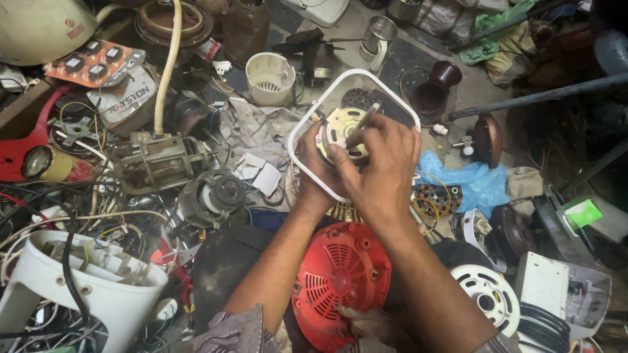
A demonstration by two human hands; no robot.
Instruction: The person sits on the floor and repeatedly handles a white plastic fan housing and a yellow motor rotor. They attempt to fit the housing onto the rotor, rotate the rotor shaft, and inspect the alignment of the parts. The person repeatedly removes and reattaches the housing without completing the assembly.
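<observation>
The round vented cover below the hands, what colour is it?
The round vented cover is red, seen clearly in the head view.

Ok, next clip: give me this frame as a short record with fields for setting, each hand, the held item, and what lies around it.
Setting: cluttered repair spot seen from above, parts and wires everywhere
Left hand: grips the left side of the white square frame
Right hand: holds a thin tool against the brass-coloured motor inside the frame
Below the hands: red vented cover
Left of the hands: bare grey motor, white plastic housing
Right of the hands: blue plastic bag
</observation>
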